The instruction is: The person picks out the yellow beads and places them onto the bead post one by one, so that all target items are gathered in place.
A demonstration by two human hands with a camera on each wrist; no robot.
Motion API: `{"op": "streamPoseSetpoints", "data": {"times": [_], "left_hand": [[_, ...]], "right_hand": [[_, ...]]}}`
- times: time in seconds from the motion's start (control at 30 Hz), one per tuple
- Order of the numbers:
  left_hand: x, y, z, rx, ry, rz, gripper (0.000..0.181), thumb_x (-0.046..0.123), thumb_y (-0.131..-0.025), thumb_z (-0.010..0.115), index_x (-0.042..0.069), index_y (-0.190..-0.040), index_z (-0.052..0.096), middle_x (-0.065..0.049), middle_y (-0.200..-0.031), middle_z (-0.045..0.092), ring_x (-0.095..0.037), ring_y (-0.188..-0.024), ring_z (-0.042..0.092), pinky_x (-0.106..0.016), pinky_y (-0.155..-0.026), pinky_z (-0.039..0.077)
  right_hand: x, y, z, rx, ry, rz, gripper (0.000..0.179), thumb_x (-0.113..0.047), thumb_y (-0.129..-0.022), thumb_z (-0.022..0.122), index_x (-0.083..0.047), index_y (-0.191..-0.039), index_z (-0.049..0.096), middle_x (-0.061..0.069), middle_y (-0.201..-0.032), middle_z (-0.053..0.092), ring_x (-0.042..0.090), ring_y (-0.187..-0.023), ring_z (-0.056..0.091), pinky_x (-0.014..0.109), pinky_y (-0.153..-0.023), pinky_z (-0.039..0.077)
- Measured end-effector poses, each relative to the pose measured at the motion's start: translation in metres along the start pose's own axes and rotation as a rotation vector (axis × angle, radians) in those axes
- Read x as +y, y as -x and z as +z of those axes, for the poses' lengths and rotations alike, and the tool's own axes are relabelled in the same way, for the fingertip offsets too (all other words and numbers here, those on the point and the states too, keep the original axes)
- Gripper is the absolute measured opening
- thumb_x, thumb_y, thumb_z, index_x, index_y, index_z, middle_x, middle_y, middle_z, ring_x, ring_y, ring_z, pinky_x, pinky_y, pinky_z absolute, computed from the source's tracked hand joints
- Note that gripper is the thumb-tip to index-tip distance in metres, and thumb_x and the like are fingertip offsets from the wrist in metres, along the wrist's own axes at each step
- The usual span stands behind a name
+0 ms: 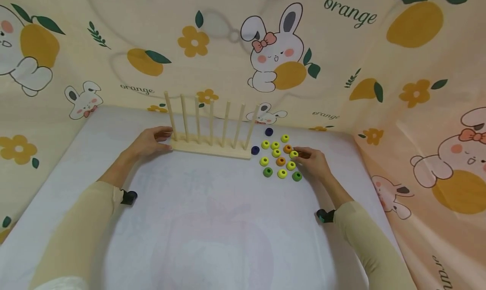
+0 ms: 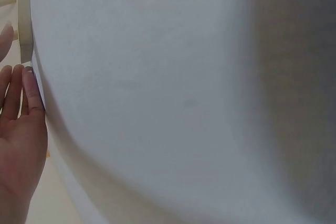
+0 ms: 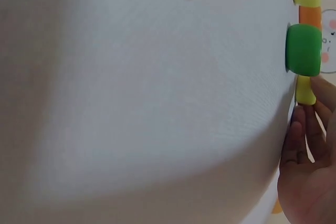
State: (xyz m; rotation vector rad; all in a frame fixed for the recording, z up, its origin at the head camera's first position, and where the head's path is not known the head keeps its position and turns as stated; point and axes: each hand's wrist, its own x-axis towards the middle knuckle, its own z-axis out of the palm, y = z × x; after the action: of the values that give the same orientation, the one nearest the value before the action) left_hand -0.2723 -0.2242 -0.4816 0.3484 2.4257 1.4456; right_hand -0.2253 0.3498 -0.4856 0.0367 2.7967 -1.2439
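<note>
A pale wooden rack (image 1: pixel 211 148) with a row of several upright pegs stands toward the back of the table. My left hand (image 1: pixel 149 142) is at the rack's left end, its straight fingers right at the end of the board; the left wrist view shows the board's edge (image 2: pixel 25 40) just beyond the fingertips. On the right, my right hand (image 1: pixel 313 161) pinches a yellow bead (image 1: pixel 294 154) between thumb and fingers, low at the table. Close beside it, a green bead (image 3: pixel 304 50) shows large in the right wrist view, partly covering an orange one.
Several loose yellow, orange and green beads lie right of the rack, among them an orange bead (image 1: pixel 280 161) and a green bead (image 1: pixel 267 172). A dark blue bead (image 1: pixel 255 150) sits against the board's right end, another (image 1: pixel 269 131) farther back. Printed cloth (image 1: pixel 228 70) walls the table.
</note>
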Motion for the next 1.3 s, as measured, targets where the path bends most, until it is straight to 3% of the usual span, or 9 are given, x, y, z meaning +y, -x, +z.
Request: {"op": "streamPoseSetpoints", "data": {"times": [0.27, 0.47, 0.77, 0.93, 1.13, 1.3], "left_hand": [[0.002, 0.001, 0.002, -0.006, -0.077, -0.031, 0.077, 0.009, -0.085, 0.079, 0.0, -0.149, 0.039, -0.025, -0.146, 0.047, -0.04, -0.134, 0.044, -0.05, -0.113, 0.036], [0.003, -0.002, 0.007, 0.011, -0.098, -0.031, 0.075, 0.011, -0.084, 0.08, -0.003, -0.147, 0.042, -0.025, -0.144, 0.05, -0.039, -0.131, 0.048, -0.047, -0.11, 0.041], [0.005, -0.005, 0.008, 0.029, -0.129, -0.025, 0.075, 0.006, -0.083, 0.08, -0.009, -0.144, 0.041, -0.029, -0.143, 0.047, -0.041, -0.131, 0.048, -0.046, -0.111, 0.04], [0.004, -0.007, 0.008, 0.033, -0.129, -0.02, 0.074, 0.005, -0.082, 0.08, -0.009, -0.143, 0.041, -0.029, -0.144, 0.046, -0.042, -0.132, 0.047, -0.046, -0.112, 0.039], [0.001, -0.007, 0.009, 0.036, -0.114, -0.019, 0.076, 0.006, -0.082, 0.081, -0.009, -0.144, 0.041, -0.029, -0.146, 0.044, -0.042, -0.134, 0.044, -0.045, -0.113, 0.038], [0.003, -0.007, 0.012, 0.036, -0.128, -0.002, 0.077, 0.005, -0.082, 0.081, -0.01, -0.144, 0.039, -0.029, -0.147, 0.042, -0.043, -0.135, 0.043, -0.046, -0.114, 0.036]], "right_hand": [[-0.002, 0.0, 0.0, 0.009, 0.036, 0.03, 0.041, -0.022, -0.091, 0.074, -0.011, -0.13, 0.066, 0.011, -0.124, 0.063, 0.028, -0.109, 0.057, 0.041, -0.095, 0.049], [0.0, 0.003, -0.014, -0.002, 0.016, 0.041, 0.04, -0.025, -0.092, 0.074, -0.01, -0.128, 0.068, 0.013, -0.127, 0.064, 0.029, -0.114, 0.06, 0.04, -0.096, 0.051], [0.004, -0.002, -0.026, 0.041, -0.045, 0.082, 0.041, -0.031, -0.087, 0.078, -0.015, -0.124, 0.071, 0.01, -0.123, 0.067, 0.021, -0.098, 0.067, 0.021, -0.073, 0.053], [-0.001, -0.002, -0.027, 0.066, -0.043, 0.021, 0.041, -0.031, -0.089, 0.076, -0.014, -0.126, 0.07, 0.01, -0.125, 0.067, 0.023, -0.105, 0.064, 0.02, -0.076, 0.052], [-0.013, -0.007, -0.027, 0.09, -0.044, -0.053, 0.043, -0.035, -0.09, 0.075, -0.015, -0.127, 0.069, 0.008, -0.125, 0.067, 0.023, -0.11, 0.062, 0.027, -0.086, 0.051], [-0.026, -0.009, -0.028, 0.112, -0.047, -0.077, 0.042, -0.032, -0.089, 0.077, -0.014, -0.125, 0.07, 0.008, -0.124, 0.068, 0.021, -0.107, 0.064, 0.026, -0.083, 0.052]]}}
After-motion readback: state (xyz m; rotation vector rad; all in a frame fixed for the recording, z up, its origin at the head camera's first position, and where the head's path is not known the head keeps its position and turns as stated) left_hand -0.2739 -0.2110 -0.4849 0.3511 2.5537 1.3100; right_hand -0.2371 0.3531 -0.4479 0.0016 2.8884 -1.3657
